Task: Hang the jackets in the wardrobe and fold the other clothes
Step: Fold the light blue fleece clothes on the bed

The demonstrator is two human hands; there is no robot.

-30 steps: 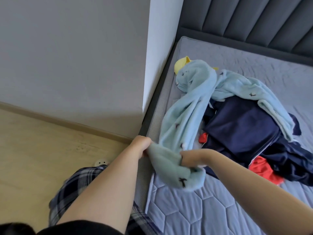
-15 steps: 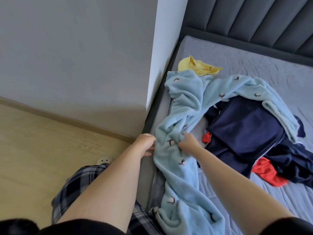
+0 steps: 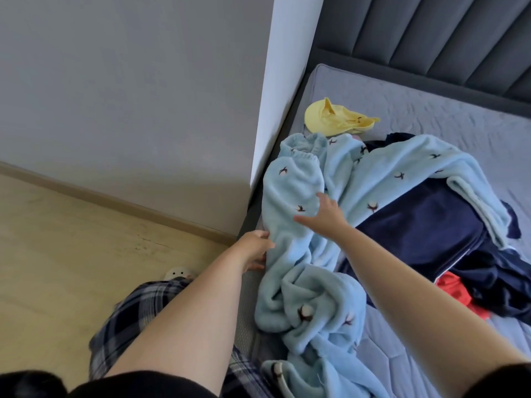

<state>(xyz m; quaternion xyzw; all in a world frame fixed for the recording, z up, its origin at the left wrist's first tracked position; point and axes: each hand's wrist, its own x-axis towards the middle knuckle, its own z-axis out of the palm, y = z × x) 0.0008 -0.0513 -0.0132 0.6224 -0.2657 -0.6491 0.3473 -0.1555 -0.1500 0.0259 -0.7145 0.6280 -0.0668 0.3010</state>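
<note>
A light blue fleece garment (image 3: 293,193) with small dark prints lies stretched along the left edge of the grey mattress (image 3: 431,110), its lower end bunched and hanging over the bed's edge. My left hand (image 3: 255,248) pinches its left edge at the side of the bed. My right hand (image 3: 324,215) rests flat on the fleece with fingers spread. A dark navy garment (image 3: 425,225) lies to the right, partly under the blue fleece. A red garment (image 3: 457,288) peeks out beneath the navy one. A yellow garment (image 3: 333,117) lies further up the bed.
A grey wall (image 3: 129,96) and white wall corner (image 3: 284,81) stand just left of the bed. The padded dark headboard (image 3: 431,35) runs along the far side. Pale wooden floor (image 3: 57,254) lies to the left. My plaid trousers (image 3: 138,317) show below.
The blue fleece has been pulled longer along the bed edge and spread flatter. My right hand let go of it, moved up and opened flat on it. My left hand stayed at its edge.
</note>
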